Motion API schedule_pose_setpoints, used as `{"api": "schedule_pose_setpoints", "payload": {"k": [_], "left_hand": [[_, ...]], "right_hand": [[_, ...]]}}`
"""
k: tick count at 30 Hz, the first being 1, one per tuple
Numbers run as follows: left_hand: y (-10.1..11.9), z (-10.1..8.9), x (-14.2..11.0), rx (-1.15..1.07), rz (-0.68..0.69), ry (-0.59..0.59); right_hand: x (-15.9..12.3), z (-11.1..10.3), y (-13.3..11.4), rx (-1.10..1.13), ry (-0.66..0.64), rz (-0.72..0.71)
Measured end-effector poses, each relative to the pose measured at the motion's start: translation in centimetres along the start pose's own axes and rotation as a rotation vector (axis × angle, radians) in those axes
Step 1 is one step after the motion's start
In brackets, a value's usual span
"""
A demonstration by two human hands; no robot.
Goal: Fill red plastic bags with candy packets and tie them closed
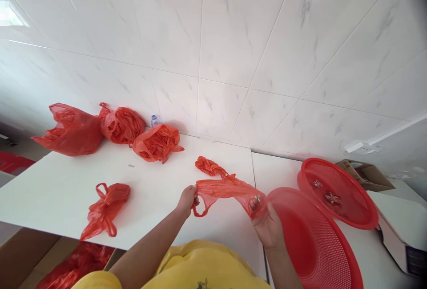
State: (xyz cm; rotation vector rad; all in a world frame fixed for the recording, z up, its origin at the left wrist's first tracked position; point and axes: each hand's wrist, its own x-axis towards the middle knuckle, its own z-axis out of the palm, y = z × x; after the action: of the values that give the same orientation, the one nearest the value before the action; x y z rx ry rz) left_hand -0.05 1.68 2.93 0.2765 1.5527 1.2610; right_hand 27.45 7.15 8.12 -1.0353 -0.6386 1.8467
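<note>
1. We log a thin red bag (230,189) as the main thing: off the bench (160,186), stretched between both hands, in front of the yellow top (203,266).
2. Long axis: sideways across the view, left hand to right hand, sloping somewhat down toward the right. A handle loop (201,212) points down toward the wearer beside the left hand.
3. Left hand (188,202): grasping the bag's left end, thumb up, fingers bent around the film.
4. Right hand (267,222): grasping the right end, fingers curled and wrapped in film; we see the fingertips only hazily through it.
5. Just beyond lies a crumpled red bag (210,165), long axis also sideways, tail toward the right. We can't tell if it touches the held one.
6. Left on the bench: a knotted bag (108,209), slanting from upper right to lower left, loop up. We can't make out its contents.
7. Back left, three bulky bags (123,124) sit in a row by the wall; a bottle (155,120) is mostly hidden behind the rightmost.
8. Right: a deep red basket (300,235), partly behind the right arm and cut off below; a shallow one (350,200) beyond it holds small bits (333,198), too small to identify.
9. Lower left, we get a cut-off carton (26,253) with red plastic inside.
</note>
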Motion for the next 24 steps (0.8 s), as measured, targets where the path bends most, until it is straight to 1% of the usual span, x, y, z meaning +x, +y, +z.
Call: {"api": "schedule_pose_setpoints", "payload": {"k": [2, 3, 4, 7, 9, 10, 12, 14, 15, 16, 17, 18, 19, 21, 22, 23, 24], "left_hand": [[-0.3, 0.3, -0.2, -0.004, -0.033, -0.025], [-0.5, 0.4, -0.3, 0.002, -0.048, -0.037], [-0.6, 0.6, -0.4, 0.014, -0.063, -0.051], [-1.2, 1.2, -0.6, 0.084, -0.112, -0.107], [-1.8, 1.7, -1.0, 0.161, -0.139, -0.164], [-2.1, 1.9, -1.2, 0.208, -0.151, -0.198], [-2.7, 2.2, -1.6, 0.321, -0.167, -0.265], [-3.1, 2.1, -2.0, 0.445, -0.157, -0.293], [-3.1, 2.0, -2.2, 0.502, -0.135, -0.282], [-3.0, 2.0, -2.4, 0.546, -0.102, -0.254], [-2.8, 1.9, -2.6, 0.587, -0.041, -0.222], [-2.5, 2.0, -2.8, 0.627, 0.055, -0.2], [-2.2, 2.2, -3.1, 0.668, 0.181, -0.202], [-1.4, 3.1, -3.6, 0.732, 0.454, -0.278], [-1.1, 3.7, -3.9, 0.739, 0.558, -0.329], [-0.8, 4.3, -4.0, 0.72, 0.606, -0.364], [-0.7, 4.9, -4.0, 0.664, 0.583, -0.362]], "right_hand": [[0.0, 0.3, 0.1, 0.085, -0.053, -0.043], [0.2, 0.2, 0.4, 0.077, -0.046, -0.038], [0.3, 0.0, 1.0, 0.038, -0.013, -0.007], [0.6, -0.3, 3.9, -0.094, 0.096, 0.2], [0.4, 0.2, 6.0, -0.152, 0.071, 0.286], [0.1, 0.8, 6.8, -0.177, 0.035, 0.286], [-0.2, 2.1, 7.8, -0.227, -0.032, 0.217], [0.0, 3.3, 7.8, -0.282, -0.058, 0.111], [0.2, 3.7, 7.5, -0.324, -0.041, 0.055], [0.5, 3.9, 7.2, -0.378, -0.006, -0.004], [0.8, 4.0, 6.8, -0.44, 0.033, -0.065], [1.2, 4.0, 6.5, -0.507, 0.073, -0.123], [1.5, 3.9, 6.3, -0.575, 0.1, -0.169], [1.9, 4.0, 6.5, -0.689, 0.106, -0.209], [2.0, 4.0, 6.8, -0.731, 0.086, -0.207], [2.1, 4.1, 7.2, -0.759, 0.071, -0.209], [2.2, 4.2, 7.7, -0.772, 0.067, -0.22]]}}
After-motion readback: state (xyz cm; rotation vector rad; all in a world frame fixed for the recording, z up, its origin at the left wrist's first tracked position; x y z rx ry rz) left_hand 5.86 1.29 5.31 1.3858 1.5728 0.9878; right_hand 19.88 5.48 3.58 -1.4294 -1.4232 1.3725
